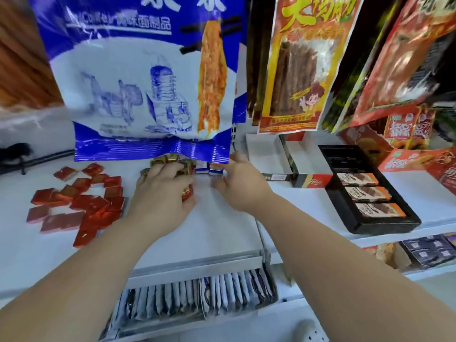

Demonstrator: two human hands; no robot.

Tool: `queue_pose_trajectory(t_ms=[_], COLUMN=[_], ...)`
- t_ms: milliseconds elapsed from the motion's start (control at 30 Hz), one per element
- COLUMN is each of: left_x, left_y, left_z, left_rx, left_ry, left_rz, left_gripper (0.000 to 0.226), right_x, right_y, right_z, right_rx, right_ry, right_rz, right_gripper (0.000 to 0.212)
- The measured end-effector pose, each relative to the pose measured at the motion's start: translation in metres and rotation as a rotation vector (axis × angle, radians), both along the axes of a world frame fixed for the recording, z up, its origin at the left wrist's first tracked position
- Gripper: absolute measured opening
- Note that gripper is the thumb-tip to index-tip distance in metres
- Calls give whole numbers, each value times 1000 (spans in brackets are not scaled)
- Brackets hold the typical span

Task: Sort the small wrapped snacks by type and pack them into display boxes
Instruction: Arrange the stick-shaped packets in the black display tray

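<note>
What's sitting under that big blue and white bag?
Gold-wrapped snacks and blue-white packets show below the blue and white bag; the left hand covers some, and the bag hides anything farther back.

Place: a shop, at a snack aisle.
Shelving: white metal shelf (222, 230) under the fingers (238, 160), with a price rail along its front edge.
Hanging stock: big blue bag (138, 82) straight above the fingers; red-and-yellow bags (296, 70) up to their right.
Display: black box (385, 225) of bars (367, 193) right of the fingers.
Loose stock: red snacks (79, 206) heaped left of the fingers.
Tier below: packets (197, 299) filed on edge, nearer than the fingers.
</note>
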State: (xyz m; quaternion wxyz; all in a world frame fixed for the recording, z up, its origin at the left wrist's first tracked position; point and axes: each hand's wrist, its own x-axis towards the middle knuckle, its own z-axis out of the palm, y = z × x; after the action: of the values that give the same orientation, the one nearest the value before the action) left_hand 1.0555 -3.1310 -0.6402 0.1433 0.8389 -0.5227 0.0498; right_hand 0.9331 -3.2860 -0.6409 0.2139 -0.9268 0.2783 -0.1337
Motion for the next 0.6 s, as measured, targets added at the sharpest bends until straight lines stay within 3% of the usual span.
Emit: queue_pose_trajectory(t_ms=[133,467,600], left_x=[4,-5,-15], left_y=[0,2,-2], left_z=[2,10,15], left_rx=[9,4,-29], left_ry=[7,15,42], left_rz=[-28,-20,-47], left_gripper=[45,47,49], right_x=[20,-2,-20], right_y=[-2,1,-4], right_z=[-9,-15,0], right_rx=[-57,-131,-164], right_ry=[76,-75,-156], right_rz=[-18,-25,-78], right_gripper=[47,13,14])
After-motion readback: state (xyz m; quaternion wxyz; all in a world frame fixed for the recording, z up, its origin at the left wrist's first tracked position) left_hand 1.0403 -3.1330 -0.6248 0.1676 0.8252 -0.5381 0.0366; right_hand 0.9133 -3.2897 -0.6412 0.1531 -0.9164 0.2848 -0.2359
